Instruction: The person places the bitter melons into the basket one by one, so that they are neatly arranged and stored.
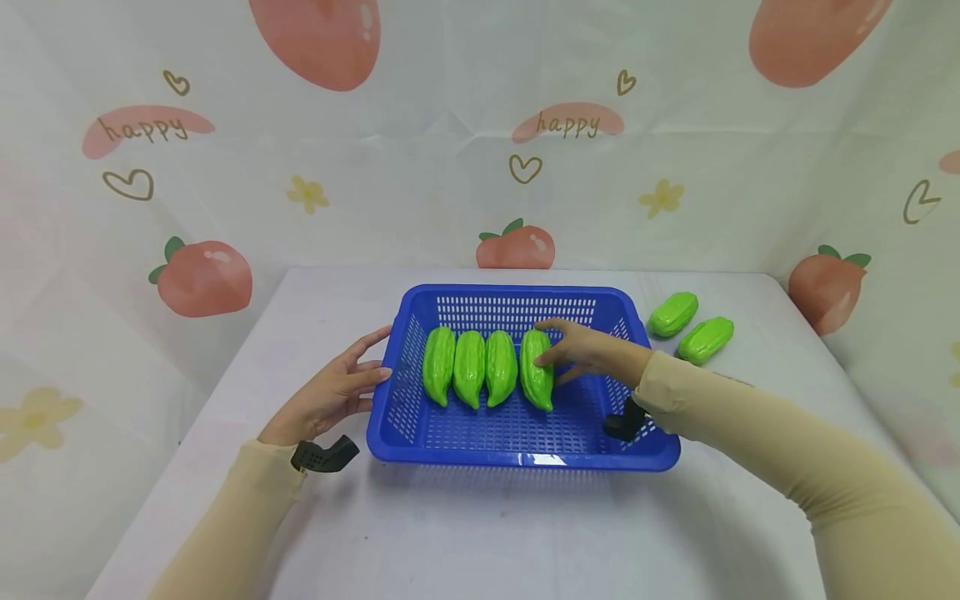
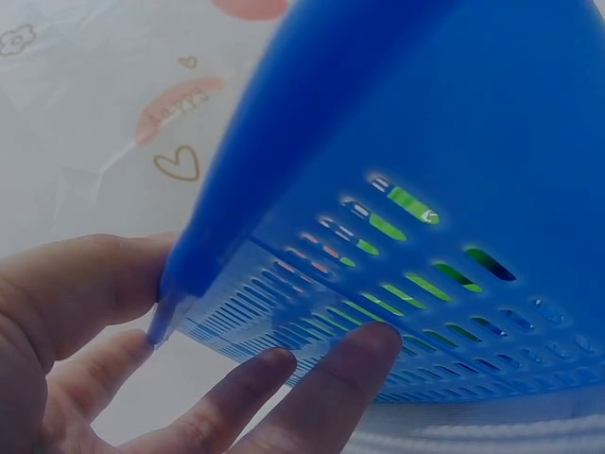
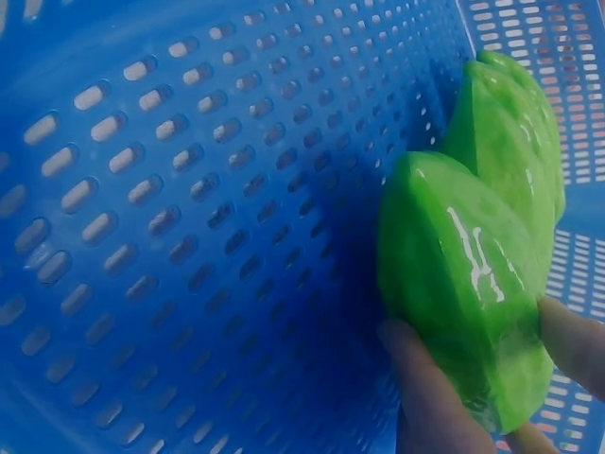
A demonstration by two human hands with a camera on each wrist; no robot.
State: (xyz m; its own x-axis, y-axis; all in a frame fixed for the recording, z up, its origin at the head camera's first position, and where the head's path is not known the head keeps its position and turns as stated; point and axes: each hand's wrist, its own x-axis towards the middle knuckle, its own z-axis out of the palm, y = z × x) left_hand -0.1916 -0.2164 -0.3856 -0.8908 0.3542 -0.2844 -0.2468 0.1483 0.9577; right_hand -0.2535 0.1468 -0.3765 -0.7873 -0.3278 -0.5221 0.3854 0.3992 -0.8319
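Note:
In the head view my right hand (image 1: 573, 346) reaches into a blue plastic basket (image 1: 465, 457) and grips a bright green bitter melon (image 1: 536, 375). Thumb and fingers hold this melon near one end in the right wrist view, its pointed end (image 3: 421, 189) facing the camera. Three more bitter melons stand in a row to its left: one nearest the left wall (image 1: 438, 367), one in the middle (image 1: 469, 368), one beside the gripped melon (image 1: 501, 367). My left hand (image 1: 333, 396) holds the basket's left rim, with fingertips (image 2: 373, 345) against the slotted outer wall.
Two more bitter melons lie on the white table (image 1: 480, 542) beyond the basket's right side, a rear one (image 1: 673, 314) and a front one (image 1: 706, 340). A white cloth (image 1: 420, 192) printed with peaches hangs behind. Black wrist mounts (image 1: 326, 454) sit at both sleeves.

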